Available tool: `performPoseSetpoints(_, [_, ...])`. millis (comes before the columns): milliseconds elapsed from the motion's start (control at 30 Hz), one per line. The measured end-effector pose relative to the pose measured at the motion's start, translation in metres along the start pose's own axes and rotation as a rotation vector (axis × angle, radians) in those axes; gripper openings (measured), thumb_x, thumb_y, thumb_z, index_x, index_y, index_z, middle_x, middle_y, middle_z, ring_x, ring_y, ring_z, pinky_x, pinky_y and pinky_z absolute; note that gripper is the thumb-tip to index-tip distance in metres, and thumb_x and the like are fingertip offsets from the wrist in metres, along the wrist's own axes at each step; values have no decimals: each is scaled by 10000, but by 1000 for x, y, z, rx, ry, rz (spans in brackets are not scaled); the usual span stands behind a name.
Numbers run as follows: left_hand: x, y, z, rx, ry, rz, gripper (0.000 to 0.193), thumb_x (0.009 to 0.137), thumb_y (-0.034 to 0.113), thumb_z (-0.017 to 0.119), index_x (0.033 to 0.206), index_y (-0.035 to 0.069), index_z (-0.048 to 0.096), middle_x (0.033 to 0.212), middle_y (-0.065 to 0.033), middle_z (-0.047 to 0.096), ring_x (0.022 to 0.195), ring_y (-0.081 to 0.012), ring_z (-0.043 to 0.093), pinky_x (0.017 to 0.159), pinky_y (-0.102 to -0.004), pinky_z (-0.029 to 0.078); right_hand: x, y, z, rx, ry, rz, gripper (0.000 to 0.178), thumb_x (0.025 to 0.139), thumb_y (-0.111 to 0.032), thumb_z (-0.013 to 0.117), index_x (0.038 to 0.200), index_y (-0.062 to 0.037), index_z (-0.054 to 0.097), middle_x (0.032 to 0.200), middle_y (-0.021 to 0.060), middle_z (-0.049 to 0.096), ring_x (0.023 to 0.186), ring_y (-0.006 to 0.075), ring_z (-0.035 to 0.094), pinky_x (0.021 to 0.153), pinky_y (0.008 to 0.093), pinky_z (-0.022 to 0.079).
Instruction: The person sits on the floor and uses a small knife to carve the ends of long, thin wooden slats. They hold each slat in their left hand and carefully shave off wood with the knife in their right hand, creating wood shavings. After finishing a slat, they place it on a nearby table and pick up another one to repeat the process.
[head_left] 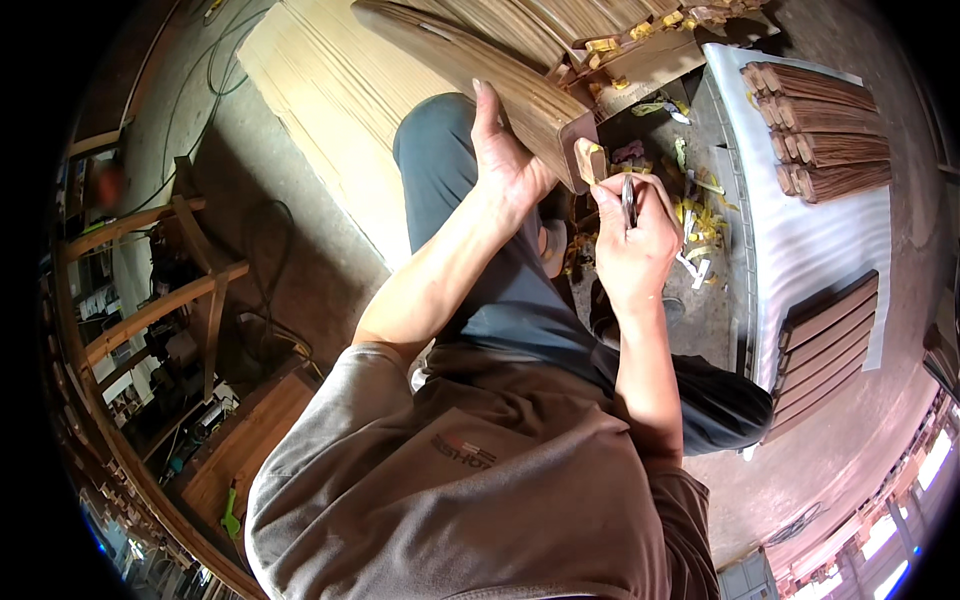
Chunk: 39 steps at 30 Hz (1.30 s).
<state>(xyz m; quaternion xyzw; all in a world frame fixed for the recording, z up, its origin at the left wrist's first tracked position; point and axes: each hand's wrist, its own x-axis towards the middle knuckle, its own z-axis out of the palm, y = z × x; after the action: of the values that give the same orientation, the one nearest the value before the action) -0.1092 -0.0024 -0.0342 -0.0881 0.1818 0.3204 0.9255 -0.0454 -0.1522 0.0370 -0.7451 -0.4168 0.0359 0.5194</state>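
A long brown wooden board [490, 75] slants down across my raised knee, with a small pale block-like end piece [590, 160] edged in yellow at its near end. My left hand [510, 165] grips the board near that end, thumb along its near side and fingers hidden beneath. Close beside the end piece, my right hand [640, 235] is closed around a slim dark tool with a shiny side [628, 200]. Its tip is hidden by my fingers, so I cannot tell its exact kind. My right fingertips are at the end piece, perhaps touching it.
Stacked wooden pieces with yellow-taped ends [640, 40] stand at the far side beside a flat cardboard sheet [340, 110]. Yellow and white scraps [705, 225] litter the floor. Bundled slats [825, 130] and dark boards [825, 350] lie on a white-covered surface [755, 130] to the right. A wooden frame [150, 320] stands left.
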Motion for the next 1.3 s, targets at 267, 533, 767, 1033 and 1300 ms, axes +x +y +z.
performPoseSetpoints(267, [-1,5,7,248,65,115,937,782,563,811,1402,-13,406,1330,-241,525,1273,-397,515,1093,-624,423,-10,19,1,-231,-63,-273,343,658,158,655,936,-30,585,908,84,627,681,233,641,593,360,506])
performPoseSetpoints(533, [-4,3,16,199,93,98,761,835,470,766,1351,-16,490,1302,-195,593,1205,-327,575,1063,-511,467,-11,14,7,-110,132,-126,221,769,6,807,952,-12,685,876,119,676,770,305,676,661,379,538])
performPoseSetpoints(767, [-3,1,18,238,147,115,736,837,480,757,1333,-3,505,1251,-180,610,1174,-322,589,1048,-511,480,-9,5,7,-223,43,-102,152,778,60,736,859,-8,626,859,118,655,761,305,655,665,387,524])
performPoseSetpoints(1033, [-3,0,26,249,150,175,753,826,484,766,1346,21,479,1262,-185,584,1174,-318,583,1044,-509,483,-35,45,4,-234,-46,-231,193,771,49,726,917,-26,622,899,113,645,744,292,663,655,374,546])
performPoseSetpoints(1300, [-11,2,25,229,104,109,841,793,479,792,1374,-9,429,1292,-216,544,1223,-352,535,1075,-533,444,-22,31,-5,713,-76,748,199,899,-126,775,1003,-15,646,722,16,639,567,43,506,514,188,362])
